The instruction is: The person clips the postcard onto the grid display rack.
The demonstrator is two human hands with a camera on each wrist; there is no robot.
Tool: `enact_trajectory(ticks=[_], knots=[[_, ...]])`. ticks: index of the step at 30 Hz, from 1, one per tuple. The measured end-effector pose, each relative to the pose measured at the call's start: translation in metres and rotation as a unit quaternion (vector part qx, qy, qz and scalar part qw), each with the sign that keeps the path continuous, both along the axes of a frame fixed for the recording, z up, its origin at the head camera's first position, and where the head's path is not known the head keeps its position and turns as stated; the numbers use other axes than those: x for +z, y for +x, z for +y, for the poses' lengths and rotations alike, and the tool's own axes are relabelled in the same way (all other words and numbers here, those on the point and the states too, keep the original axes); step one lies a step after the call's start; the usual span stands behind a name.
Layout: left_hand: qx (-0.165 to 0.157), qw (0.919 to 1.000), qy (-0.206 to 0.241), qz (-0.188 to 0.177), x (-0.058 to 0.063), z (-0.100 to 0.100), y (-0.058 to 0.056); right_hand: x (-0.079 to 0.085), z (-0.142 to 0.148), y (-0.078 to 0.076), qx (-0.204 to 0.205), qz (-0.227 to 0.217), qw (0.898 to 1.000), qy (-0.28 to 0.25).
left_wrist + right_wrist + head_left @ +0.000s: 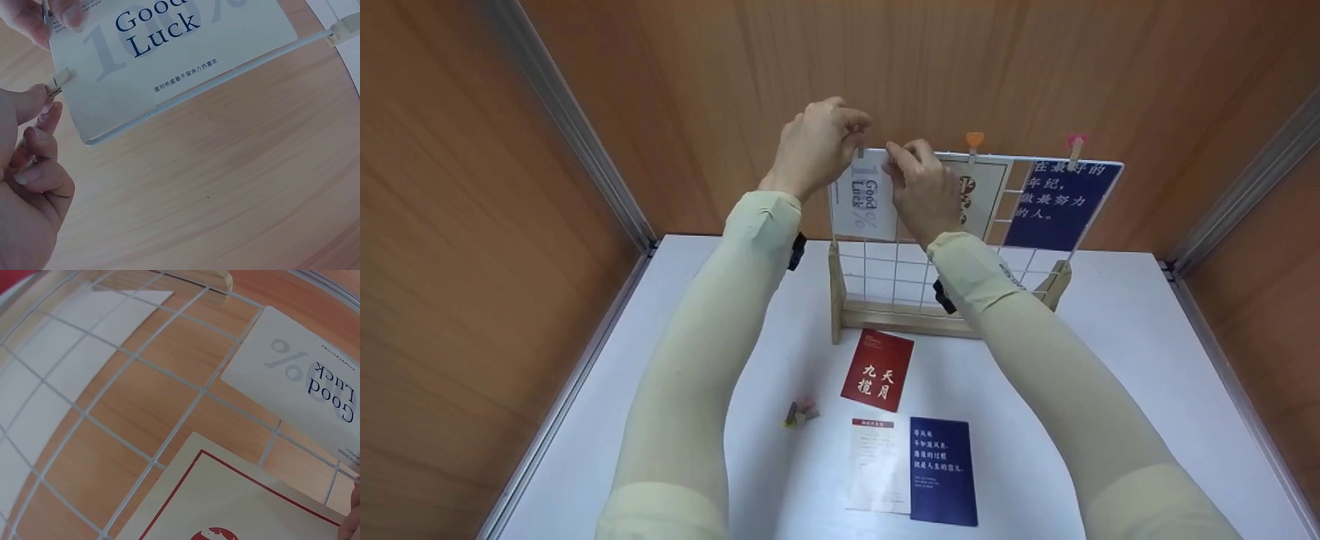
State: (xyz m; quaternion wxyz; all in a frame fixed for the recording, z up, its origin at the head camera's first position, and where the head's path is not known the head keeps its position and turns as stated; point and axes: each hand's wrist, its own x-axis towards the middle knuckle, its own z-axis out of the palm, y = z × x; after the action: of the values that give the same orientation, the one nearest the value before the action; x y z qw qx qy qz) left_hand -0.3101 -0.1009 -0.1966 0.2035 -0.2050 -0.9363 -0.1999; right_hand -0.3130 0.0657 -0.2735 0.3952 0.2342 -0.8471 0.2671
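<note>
Our left grip pinches a wooden clip at the top edge of the Good Luck card, which our right grip pinches nearby, at the left of the wire rack.

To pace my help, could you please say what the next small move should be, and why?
Probably the left hand should ease its pinch on the clip, because its tip overlaps the edge of the Good Luck card, which the right hand grips.
</note>
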Motion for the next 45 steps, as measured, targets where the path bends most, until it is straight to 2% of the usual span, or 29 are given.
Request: enact_trajectory(ticks=[9, 19, 26, 30, 36, 45], knots=[[0.006, 1.0000, -0.004, 0.000, -0.002, 0.001, -0.002, 0.003, 0.001, -0.001, 0.007, -0.010, 1.000, -0.002], [0.001, 0.9998, 0.020, 0.006, -0.008, -0.004, 0.000, 0.004, 0.002, -0.002, 0.004, -0.010, 1.000, 0.013], [0.003, 0.9999, 0.011, 0.012, -0.009, -0.006, 0.001, 0.003, 0.003, -0.001, 0.005, -0.002, 1.000, 0.024], [0.001, 0.9994, 0.011, 0.034, -0.012, -0.007, 0.002, 0.003, 0.003, -0.001, 0.001, -0.004, 1.000, 0.031], [-0.012, 0.9957, 0.025, 0.088, -0.014, -0.007, 0.004, 0.006, 0.004, 0.004, -0.006, -0.037, 0.999, 0.035], [-0.016, 0.9907, 0.041, 0.129, -0.032, -0.016, 0.008, 0.006, 0.004, 0.009, -0.005, -0.056, 0.997, 0.052]])
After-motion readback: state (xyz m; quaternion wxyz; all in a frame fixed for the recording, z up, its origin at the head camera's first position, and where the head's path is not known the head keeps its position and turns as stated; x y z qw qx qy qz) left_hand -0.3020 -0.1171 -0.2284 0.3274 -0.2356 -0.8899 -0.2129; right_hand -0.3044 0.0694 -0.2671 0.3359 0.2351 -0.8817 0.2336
